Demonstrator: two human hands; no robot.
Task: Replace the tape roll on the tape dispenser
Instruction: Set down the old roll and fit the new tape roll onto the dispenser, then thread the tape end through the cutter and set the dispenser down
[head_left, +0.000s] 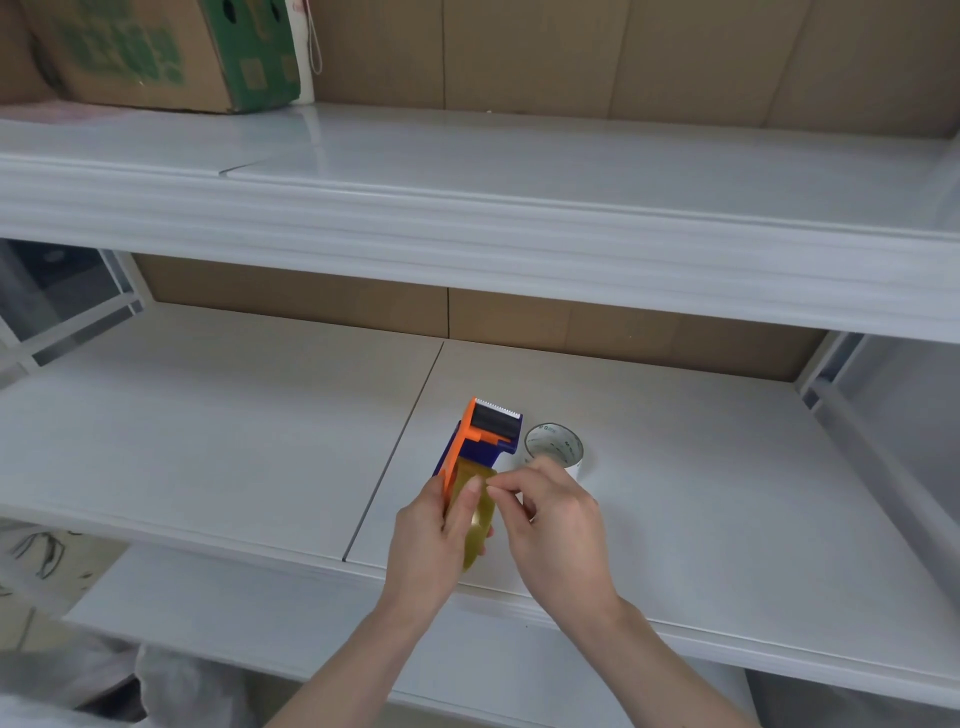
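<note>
An orange and blue tape dispenser (480, 439) with a toothed blade at its far end is held above the white middle shelf (208, 441). A yellowish roll of clear tape (480, 512) sits in it. My left hand (431, 540) grips the dispenser and roll from the left, thumb on the roll's face. The fingertips of my right hand (556, 530) pinch at the roll's upper edge, beside my left thumb. An empty white cardboard tape core (556, 447) stands on the shelf just behind my right hand.
A white upper shelf (519, 208) overhangs the work area, with a green-printed cardboard box (156, 52) on its left end. Brown cardboard lines the back. A lower white shelf (260, 623) lies below. Shelf posts stand at the far right.
</note>
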